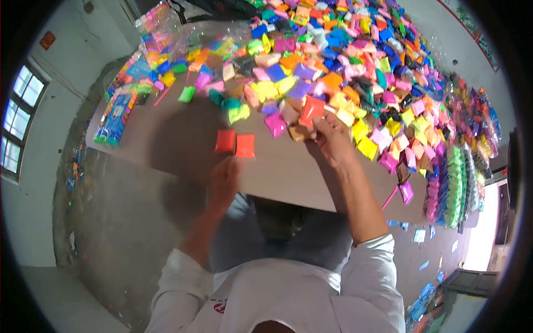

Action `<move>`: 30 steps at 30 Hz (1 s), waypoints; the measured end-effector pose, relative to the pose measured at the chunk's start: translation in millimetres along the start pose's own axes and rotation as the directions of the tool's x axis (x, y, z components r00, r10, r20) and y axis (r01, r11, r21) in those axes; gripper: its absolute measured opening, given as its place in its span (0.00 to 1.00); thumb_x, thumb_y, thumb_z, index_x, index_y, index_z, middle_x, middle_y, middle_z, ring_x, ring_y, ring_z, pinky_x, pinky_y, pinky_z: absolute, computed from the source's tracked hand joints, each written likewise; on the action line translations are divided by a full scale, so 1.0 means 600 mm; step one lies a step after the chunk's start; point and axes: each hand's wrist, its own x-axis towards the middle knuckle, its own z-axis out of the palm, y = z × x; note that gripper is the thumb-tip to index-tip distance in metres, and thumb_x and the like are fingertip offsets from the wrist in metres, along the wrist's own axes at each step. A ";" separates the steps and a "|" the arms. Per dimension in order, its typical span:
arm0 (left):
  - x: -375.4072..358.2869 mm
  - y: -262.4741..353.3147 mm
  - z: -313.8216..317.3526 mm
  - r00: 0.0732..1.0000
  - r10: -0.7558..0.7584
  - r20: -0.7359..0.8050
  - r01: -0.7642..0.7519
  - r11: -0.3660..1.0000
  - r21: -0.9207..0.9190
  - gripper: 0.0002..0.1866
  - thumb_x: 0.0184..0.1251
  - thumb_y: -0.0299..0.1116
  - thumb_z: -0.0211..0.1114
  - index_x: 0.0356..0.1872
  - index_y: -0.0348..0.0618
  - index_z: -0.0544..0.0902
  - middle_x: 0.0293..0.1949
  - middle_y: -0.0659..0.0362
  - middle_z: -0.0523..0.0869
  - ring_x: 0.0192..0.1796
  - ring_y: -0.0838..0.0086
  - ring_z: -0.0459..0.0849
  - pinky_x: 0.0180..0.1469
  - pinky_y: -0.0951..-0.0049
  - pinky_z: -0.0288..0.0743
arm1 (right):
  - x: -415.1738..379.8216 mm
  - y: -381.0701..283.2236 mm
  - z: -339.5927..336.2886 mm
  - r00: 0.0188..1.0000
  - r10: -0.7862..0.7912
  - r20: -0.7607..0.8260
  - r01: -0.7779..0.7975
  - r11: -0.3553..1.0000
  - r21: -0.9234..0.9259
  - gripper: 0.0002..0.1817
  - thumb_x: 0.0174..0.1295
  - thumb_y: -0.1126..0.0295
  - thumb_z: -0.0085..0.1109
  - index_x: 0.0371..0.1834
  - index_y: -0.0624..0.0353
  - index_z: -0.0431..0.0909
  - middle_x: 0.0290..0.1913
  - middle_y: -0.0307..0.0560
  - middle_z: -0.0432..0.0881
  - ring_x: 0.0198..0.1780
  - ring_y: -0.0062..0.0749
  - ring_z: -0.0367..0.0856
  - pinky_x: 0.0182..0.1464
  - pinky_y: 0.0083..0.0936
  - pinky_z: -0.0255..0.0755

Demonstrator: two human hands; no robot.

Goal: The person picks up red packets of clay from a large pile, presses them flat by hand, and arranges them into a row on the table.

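Observation:
My right hand (332,136) pinches a red-orange packet (312,111) above the near edge of the big pile of colourful packets (333,66). My left hand (226,173) is closed at the near side of two red packets. One of these, the left red packet (225,141), lies on the brown table (277,180); the right red packet (245,145) is beside it, just above my left fingers. Whether those fingers grip it is hard to make out. A magenta packet (275,125) lies between the two hands.
A long pack of coloured packets (115,117) lies at the table's left end. Clear bags of packets (456,183) stand in rows at the right end. Pink sticks (390,197) lie on the table, and scraps (420,235) litter the floor at right.

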 end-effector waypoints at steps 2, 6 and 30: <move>-0.003 0.014 0.051 0.994 -0.019 0.105 0.026 0.998 -0.059 0.20 0.74 0.44 0.49 0.28 0.37 0.73 0.19 0.61 0.68 0.25 0.77 0.66 0.29 0.69 0.65 | -0.052 0.044 -0.014 0.998 0.064 -0.022 -0.063 0.998 0.016 0.10 0.65 0.71 0.58 0.47 0.61 0.77 0.35 0.38 0.82 0.30 0.17 0.75 0.34 0.14 0.68; -0.006 0.067 0.140 0.959 0.012 0.283 0.000 0.999 -0.042 0.21 0.73 0.47 0.49 0.31 0.37 0.75 0.22 0.52 0.74 0.26 0.64 0.73 0.32 0.64 0.68 | -0.135 0.096 -0.027 0.994 0.084 -0.069 -0.083 0.996 0.017 0.12 0.65 0.69 0.60 0.49 0.62 0.78 0.35 0.35 0.82 0.30 0.15 0.75 0.33 0.13 0.66; -0.028 0.035 0.158 0.904 0.213 0.370 -0.206 0.977 -0.059 0.18 0.69 0.46 0.56 0.39 0.38 0.81 0.25 0.48 0.80 0.28 0.58 0.79 0.33 0.63 0.71 | -0.163 0.103 -0.036 0.993 0.086 -0.079 -0.104 0.960 -0.261 0.15 0.70 0.62 0.54 0.47 0.62 0.80 0.35 0.29 0.79 0.31 0.09 0.67 0.32 0.11 0.61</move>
